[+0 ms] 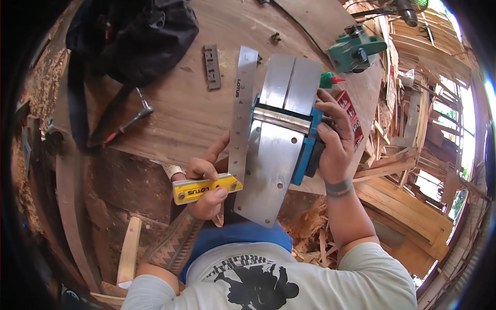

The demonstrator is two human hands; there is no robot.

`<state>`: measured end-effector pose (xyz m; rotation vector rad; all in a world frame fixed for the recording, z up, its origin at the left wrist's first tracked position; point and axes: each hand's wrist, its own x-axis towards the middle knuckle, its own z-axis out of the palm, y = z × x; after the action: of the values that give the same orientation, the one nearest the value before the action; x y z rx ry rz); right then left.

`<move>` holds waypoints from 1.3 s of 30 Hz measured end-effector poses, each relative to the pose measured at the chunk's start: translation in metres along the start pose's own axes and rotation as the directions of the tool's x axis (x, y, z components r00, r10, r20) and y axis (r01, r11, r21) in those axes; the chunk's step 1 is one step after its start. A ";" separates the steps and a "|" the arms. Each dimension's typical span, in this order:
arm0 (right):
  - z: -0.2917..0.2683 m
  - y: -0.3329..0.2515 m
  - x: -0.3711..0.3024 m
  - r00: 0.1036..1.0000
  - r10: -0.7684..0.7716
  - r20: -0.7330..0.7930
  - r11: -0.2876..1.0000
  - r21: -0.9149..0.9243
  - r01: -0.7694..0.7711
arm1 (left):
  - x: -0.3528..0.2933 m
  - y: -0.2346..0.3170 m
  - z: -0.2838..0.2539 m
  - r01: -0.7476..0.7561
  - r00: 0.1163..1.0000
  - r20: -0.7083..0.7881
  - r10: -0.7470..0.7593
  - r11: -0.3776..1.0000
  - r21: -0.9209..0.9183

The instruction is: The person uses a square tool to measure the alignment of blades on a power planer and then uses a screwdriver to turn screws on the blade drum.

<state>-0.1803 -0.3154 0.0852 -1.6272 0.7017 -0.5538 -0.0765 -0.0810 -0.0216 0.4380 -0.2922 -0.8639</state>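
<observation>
My left hand point(200, 169) is closed around the yellow handle of a try square point(192, 192). Its steel ruled blade point(240, 113) points away from me, along the left side of an upturned electric planer point(271, 160). The planer has a blue body and two flat metal sole plates, with the cutter drum point(281, 120) lying across the gap between them. My right hand point(337, 142) grips the planer's right side, fingers curled over the blue housing. Whether the square's blade touches the planer I cannot tell.
On the wooden tabletop point(170, 119) lie a slotted metal bar point(212, 67), a red-handled tool point(126, 125) and a black bag point(139, 41). A green power tool point(356, 49), a green bottle with a red tip point(328, 80) and a red case point(351, 116) stand right. Lumber point(403, 206) is stacked beyond.
</observation>
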 end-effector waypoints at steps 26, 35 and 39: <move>-0.013 0.022 0.004 0.996 -0.088 0.031 0.995 -0.040 0.089 | -0.003 -0.018 -0.006 0.093 0.995 0.019 -0.097 0.985 0.144; -0.017 0.025 0.004 0.997 -0.074 0.006 0.994 -0.079 0.074 | -0.005 -0.019 -0.009 0.065 0.996 0.042 -0.073 0.985 0.163; -0.016 0.027 0.003 0.996 -0.090 0.003 0.993 -0.076 0.090 | -0.008 -0.022 -0.008 0.094 0.995 -0.033 -0.090 0.984 0.154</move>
<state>-0.1931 -0.3308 0.0612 -1.7365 0.6587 -0.5989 -0.0926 -0.0858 -0.0402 0.6115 -0.3182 -0.9288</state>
